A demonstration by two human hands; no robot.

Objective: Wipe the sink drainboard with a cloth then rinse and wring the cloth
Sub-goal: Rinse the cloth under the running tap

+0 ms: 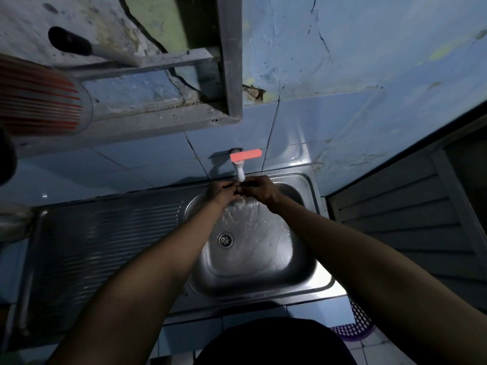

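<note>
Hands: left hand (222, 192) and right hand (262, 191) meet under the tap (240, 168), over the sink (303, 259).
Fingers: curled together; grip unclear.
Cloth: not discernible.
Drainboard (105, 246): left of basin.

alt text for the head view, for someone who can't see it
Both hands, left hand and right hand, meet under the tap with its orange lever, water splashing into the steel sink. The ribbed drainboard lies to the left; any cloth is hidden.
</note>
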